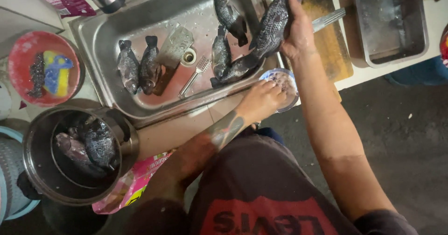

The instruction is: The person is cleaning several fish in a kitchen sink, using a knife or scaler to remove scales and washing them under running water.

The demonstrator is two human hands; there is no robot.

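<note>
My right hand [298,32] grips a dark scaly fish [270,27] by its head and holds it over the right edge of the steel sink [116,34]. My left hand [261,99] reaches into a small round bowl [285,78] at the counter's front edge; its fingers are bent and whether they pinch anything is hidden. Several more fish lie in the sink: two side by side at the left [137,67] and others at the right [224,43]. A fork [196,74] lies near the drain [188,56].
A steel pot [42,169] at lower left holds more fish [95,144]. A red bowl [28,48] with a sponge sits at far left. A wooden cutting board [331,43] with a knife [329,18] and a steel tray [392,25] are at the right.
</note>
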